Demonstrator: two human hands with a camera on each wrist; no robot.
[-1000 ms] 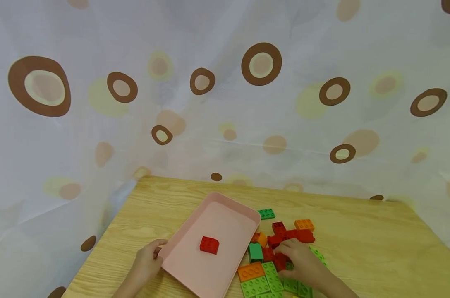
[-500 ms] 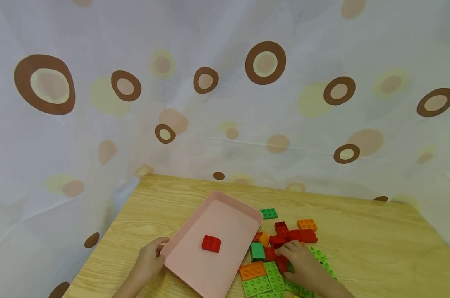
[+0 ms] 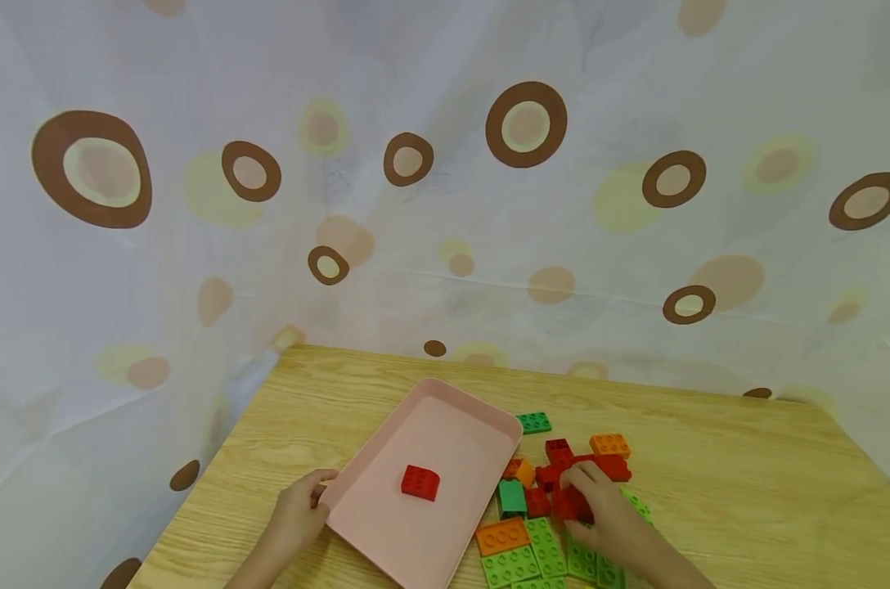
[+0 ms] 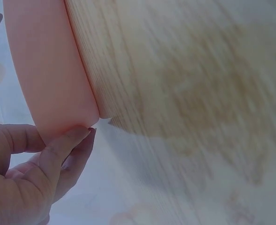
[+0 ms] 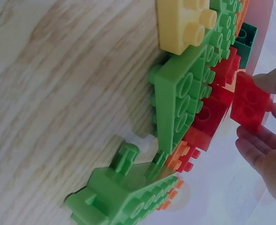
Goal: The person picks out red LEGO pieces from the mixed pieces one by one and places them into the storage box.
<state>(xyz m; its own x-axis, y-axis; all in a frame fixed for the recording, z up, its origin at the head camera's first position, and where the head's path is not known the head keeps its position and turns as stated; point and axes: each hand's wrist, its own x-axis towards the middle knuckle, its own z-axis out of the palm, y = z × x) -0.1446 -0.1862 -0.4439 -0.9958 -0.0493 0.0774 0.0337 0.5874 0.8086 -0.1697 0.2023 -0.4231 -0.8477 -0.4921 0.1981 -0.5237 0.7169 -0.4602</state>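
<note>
My left hand (image 3: 298, 511) grips the near left corner of a pink tray (image 3: 393, 536), with thumb and fingers at the corner in the left wrist view. One red toy brick (image 3: 420, 483) with a rounded end lies inside the tray. To the tray's right, my right hand (image 3: 610, 515) pinches another red building brick (image 5: 250, 103) between thumb and fingers, just above the pile. In the right wrist view this brick shows its hollow underside. Beneath and around it lie more red bricks (image 5: 212, 119), partly covered by the hand in the head view.
Light green bricks (image 3: 510, 566), an orange brick (image 3: 502, 537) and a dark green brick (image 3: 512, 497) lie close along the tray's right side. A yellow brick (image 5: 182, 26) lies near the front of the pile. Behind the wooden table (image 3: 747, 483) hangs a spotted curtain (image 3: 445, 204).
My right hand has drawn a red brick up from the pile and now holds it between thumb and fingers. My left hand stays on the tray corner. The head view has shifted slightly.
</note>
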